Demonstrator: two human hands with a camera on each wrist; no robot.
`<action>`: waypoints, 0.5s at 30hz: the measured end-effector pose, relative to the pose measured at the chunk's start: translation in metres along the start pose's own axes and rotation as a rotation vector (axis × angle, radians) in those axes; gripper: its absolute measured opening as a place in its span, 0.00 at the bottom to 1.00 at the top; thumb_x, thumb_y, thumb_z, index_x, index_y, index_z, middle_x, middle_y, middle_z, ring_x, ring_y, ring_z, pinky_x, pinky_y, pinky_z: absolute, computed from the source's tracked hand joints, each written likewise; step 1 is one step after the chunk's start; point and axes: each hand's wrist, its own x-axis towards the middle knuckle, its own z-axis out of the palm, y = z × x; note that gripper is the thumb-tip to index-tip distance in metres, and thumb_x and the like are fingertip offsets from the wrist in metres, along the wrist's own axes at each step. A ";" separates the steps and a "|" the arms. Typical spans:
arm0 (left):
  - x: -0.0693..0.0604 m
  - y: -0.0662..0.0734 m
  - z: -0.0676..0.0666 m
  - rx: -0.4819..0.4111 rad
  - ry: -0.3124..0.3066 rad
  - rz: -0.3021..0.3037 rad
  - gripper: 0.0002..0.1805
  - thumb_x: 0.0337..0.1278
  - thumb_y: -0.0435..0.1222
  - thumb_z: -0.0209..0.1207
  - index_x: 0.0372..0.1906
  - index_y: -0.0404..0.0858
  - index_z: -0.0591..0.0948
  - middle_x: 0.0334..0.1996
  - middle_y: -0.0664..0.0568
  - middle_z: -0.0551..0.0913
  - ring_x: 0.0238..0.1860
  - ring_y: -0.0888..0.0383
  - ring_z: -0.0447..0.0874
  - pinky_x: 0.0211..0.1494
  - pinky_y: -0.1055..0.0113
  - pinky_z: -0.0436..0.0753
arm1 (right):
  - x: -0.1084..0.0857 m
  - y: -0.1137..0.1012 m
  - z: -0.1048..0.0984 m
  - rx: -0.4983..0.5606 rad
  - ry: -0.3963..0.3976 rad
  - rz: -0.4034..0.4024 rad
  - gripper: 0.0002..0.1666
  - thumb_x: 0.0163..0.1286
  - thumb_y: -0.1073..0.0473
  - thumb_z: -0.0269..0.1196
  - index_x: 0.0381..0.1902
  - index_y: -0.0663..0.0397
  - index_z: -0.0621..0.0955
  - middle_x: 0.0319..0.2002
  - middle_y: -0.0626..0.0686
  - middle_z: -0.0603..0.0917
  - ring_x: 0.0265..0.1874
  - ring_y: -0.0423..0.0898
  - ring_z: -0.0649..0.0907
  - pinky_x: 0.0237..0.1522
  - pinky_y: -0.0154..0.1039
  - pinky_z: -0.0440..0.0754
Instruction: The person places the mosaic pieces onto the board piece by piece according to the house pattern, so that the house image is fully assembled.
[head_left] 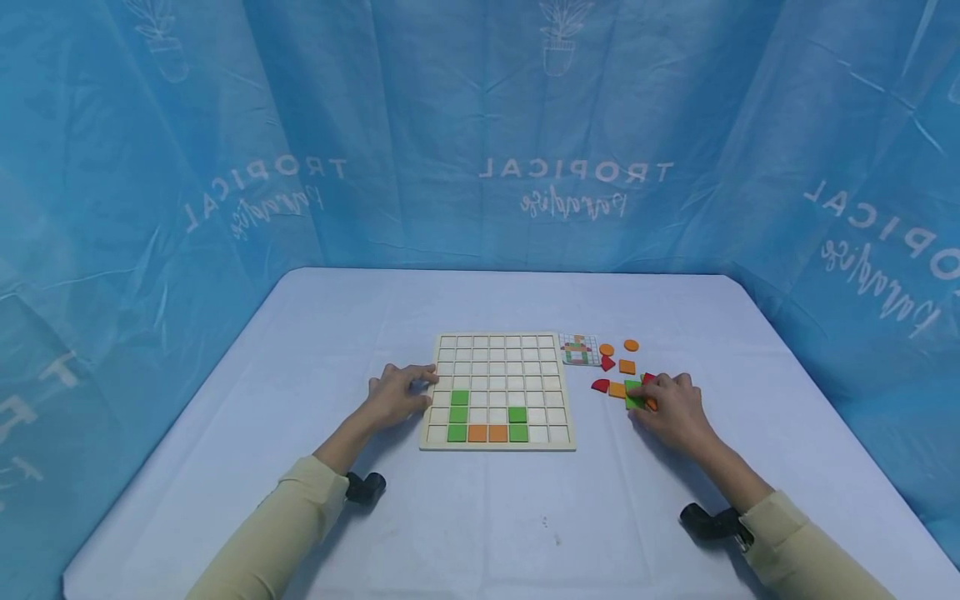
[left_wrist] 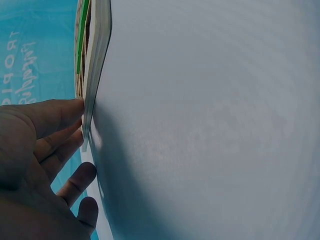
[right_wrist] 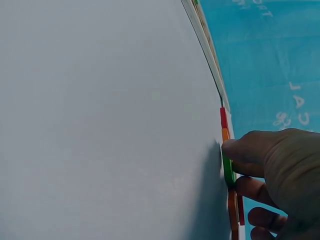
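Note:
My left hand (head_left: 395,394) touches the left edge of a pale gridded board (head_left: 497,341) with thumb and fingertips. In the left wrist view its thumb (left_wrist: 60,115) lies against the board's side. Green square tiles (head_left: 459,398) and orange squares (head_left: 477,433) sit in the board's lower cells. To the right, my right hand (head_left: 675,408) pinches a green square tile (head_left: 632,402) at the table, within a loose group of tiles. The thumb (right_wrist: 242,149) meets this green tile in the right wrist view. The fingers partly cover nearby red and orange pieces.
A small pattern card (head_left: 581,350) lies at the board's upper right. Beside it are orange round pieces (head_left: 631,345), an orange square (head_left: 627,367) and red pieces (head_left: 601,385). A white-covered table (head_left: 360,308) carries everything, with a blue printed curtain (head_left: 420,125) around it.

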 end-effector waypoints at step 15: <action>0.000 0.000 0.000 0.000 0.003 0.001 0.19 0.54 0.34 0.65 0.53 0.41 0.82 0.65 0.53 0.72 0.51 0.52 0.66 0.52 0.51 0.57 | -0.010 -0.003 0.001 0.059 -0.005 -0.044 0.19 0.52 0.61 0.74 0.44 0.57 0.86 0.38 0.55 0.79 0.40 0.54 0.67 0.37 0.48 0.63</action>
